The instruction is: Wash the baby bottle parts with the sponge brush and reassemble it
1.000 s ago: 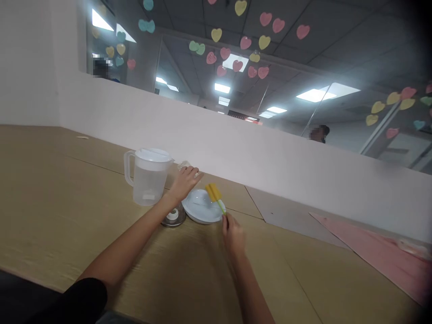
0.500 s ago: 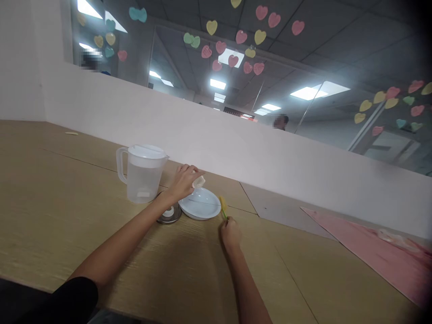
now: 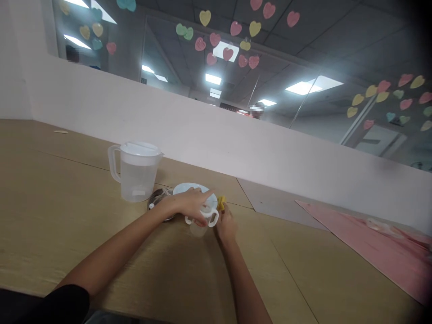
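My left hand (image 3: pixel 194 203) is closed around the upper part of a translucent two-handled cup (image 3: pixel 198 230) with white handles, just in front of a pale bowl (image 3: pixel 189 185). My fingers hide part of the cup. Close on the right, my right hand (image 3: pixel 227 225) is closed on a sponge brush with a yellow head (image 3: pixel 221 202). Its green handle is hidden in my grip now. Partly behind my left wrist lies a round metal dish (image 3: pixel 152 198) with small pale parts in it, too small to make out.
A translucent lidded pitcher (image 3: pixel 138 175) stands left of the dish. A pink sheet (image 3: pixel 364 243) lies on the table at the right, with a clear crumpled item on it. Behind the table runs a white low wall (image 3: pixel 216 144) below windows with heart-shaped notes.
My left hand has come nearer and lower, from a white object above the bowl to the cup in front of it. The brush head now sits closer to my right fingers.
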